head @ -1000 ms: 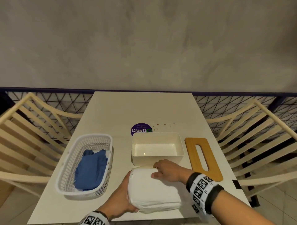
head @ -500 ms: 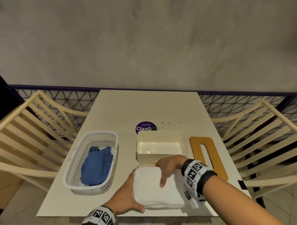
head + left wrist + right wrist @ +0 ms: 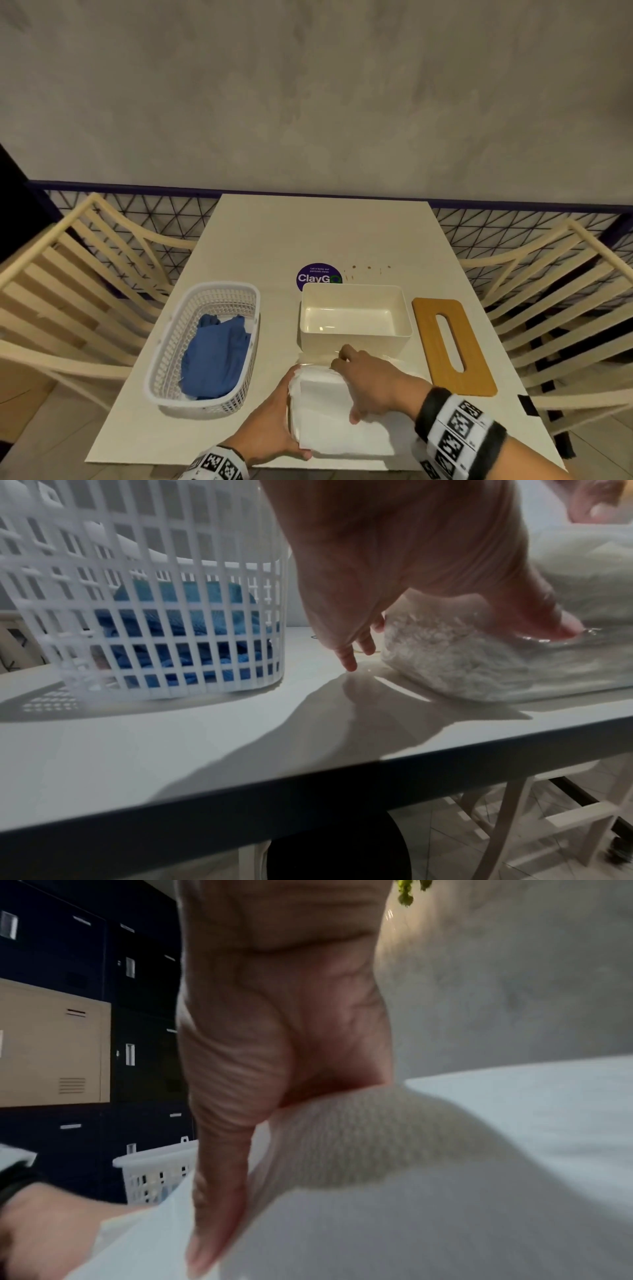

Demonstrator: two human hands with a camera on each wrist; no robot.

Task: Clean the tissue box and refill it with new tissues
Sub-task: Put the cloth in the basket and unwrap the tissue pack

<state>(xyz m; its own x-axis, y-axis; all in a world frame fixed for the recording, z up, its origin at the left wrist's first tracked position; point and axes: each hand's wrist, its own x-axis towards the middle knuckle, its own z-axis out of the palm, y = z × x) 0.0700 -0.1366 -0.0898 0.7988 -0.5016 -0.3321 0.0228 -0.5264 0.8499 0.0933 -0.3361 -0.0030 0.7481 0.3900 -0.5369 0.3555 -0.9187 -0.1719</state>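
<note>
A cream-white table (image 3: pixel 260 240) is standing against a grey wall, carrying five things. A white slatted basket (image 3: pixel 164 377) is sitting at its left, just beside a pack of tissues (image 3: pixel 342 435) lying at the near edge. Behind the pack, an open cream tissue box (image 3: pixel 356 339) is resting at the centre, partly covering a round purple ClayGo sticker (image 3: pixel 317 275). A wooden lid (image 3: pixel 424 329) with a slot is lying flat just right of the box.

I see white tissues (image 3: pixel 342 421) under my fingers (image 3: pixel 346 353), a cream box (image 3: pixel 354 320) beyond them, blue cloth (image 3: pixel 215 356) in a white lattice basket (image 3: pixel 171 342).
</note>
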